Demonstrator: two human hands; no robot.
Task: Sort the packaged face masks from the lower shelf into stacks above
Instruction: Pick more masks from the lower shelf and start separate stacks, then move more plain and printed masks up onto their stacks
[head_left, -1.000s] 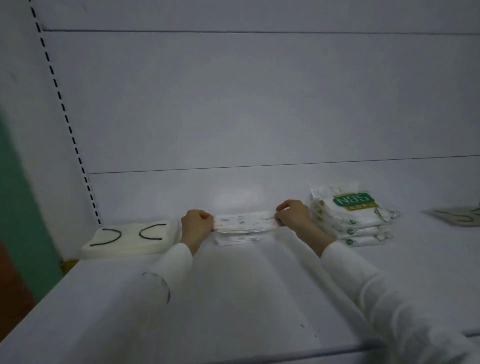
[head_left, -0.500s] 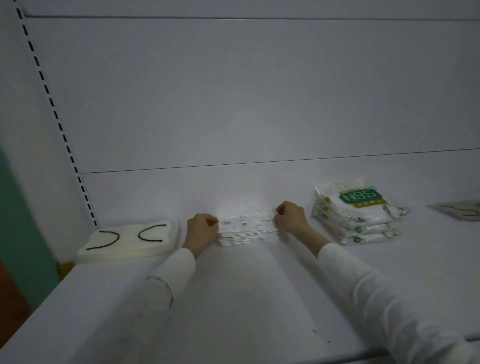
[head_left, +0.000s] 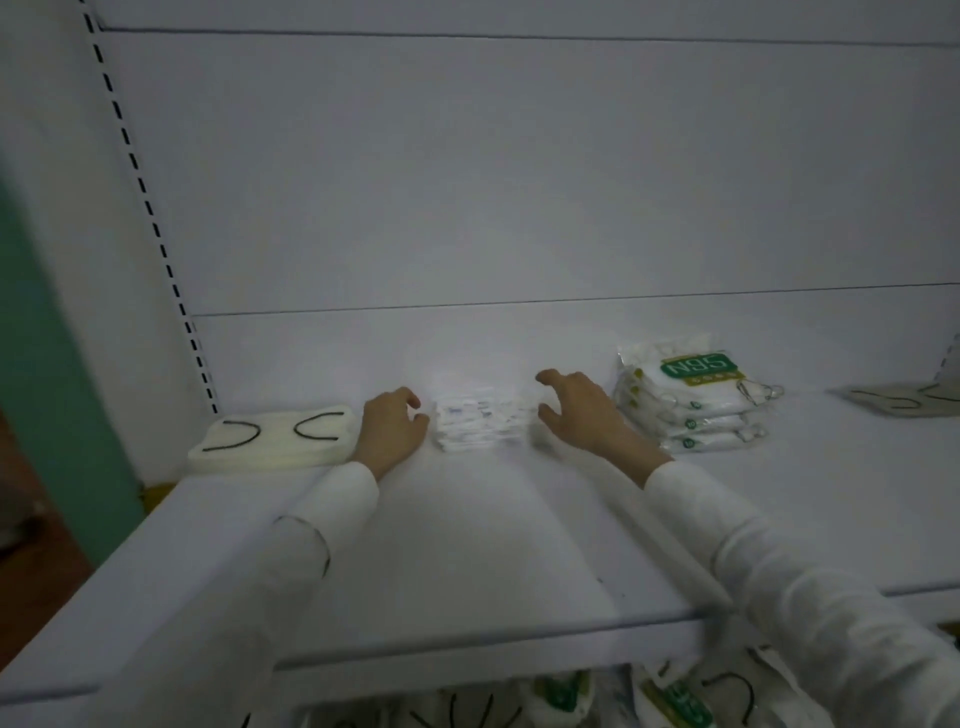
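A stack of white mask packs with blue print (head_left: 480, 423) lies at the back middle of the upper shelf (head_left: 467, 551). My left hand (head_left: 390, 431) rests just left of it with fingers loosely curled and holds nothing. My right hand (head_left: 579, 410) hovers just right of the stack, fingers spread, a small gap from the packs. A stack of cream masks with black ear loops (head_left: 275, 439) lies at the left. A stack of N95 packs with green labels (head_left: 693, 400) stands at the right.
Another flat mask with dark loops (head_left: 906, 399) lies at the far right of the shelf. Under the shelf's front edge, loose mask packs (head_left: 670, 699) fill the lower shelf. A perforated upright (head_left: 150, 218) runs along the left, with a green wall beyond.
Both hands have let go of the blue-printed pack, which now lies on its stack. The fingers have opened and drawn slightly away. The camera has tilted down, revealing the lower shelf.
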